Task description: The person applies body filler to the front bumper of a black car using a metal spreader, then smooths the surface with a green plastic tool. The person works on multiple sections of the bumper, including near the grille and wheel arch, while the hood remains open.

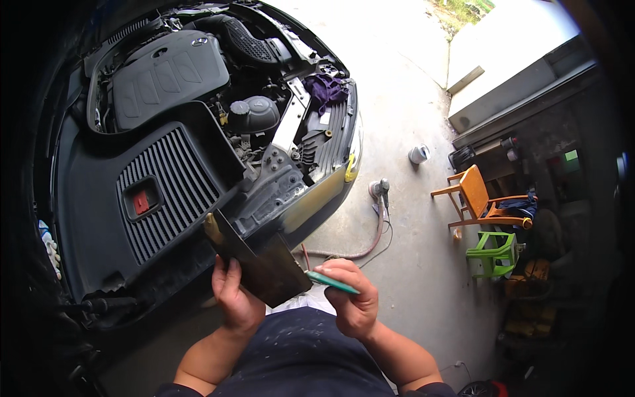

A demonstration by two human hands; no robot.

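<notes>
A dark, flat plate (268, 261) with an upright rim is gripped at its near left side by my left hand (237, 299); the fingers wrap beneath it and are partly hidden. Tan paste or a tan-coated piece (213, 228) shows at the plate's far left corner. My right hand (352, 296) pinches a green putty spreader (334, 282), whose tip is at the plate's right edge. Just beyond the plate is the fender of a dark car (324, 202), with a dull tan patch along its surface.
The car's hood is up over the engine cover (169, 69); a purple cloth (325, 91) lies near the headlight. On the concrete floor are a sander (379, 188) with its hose (360, 251), a can (419, 154), an orange chair (477, 192) and a green stool (495, 255).
</notes>
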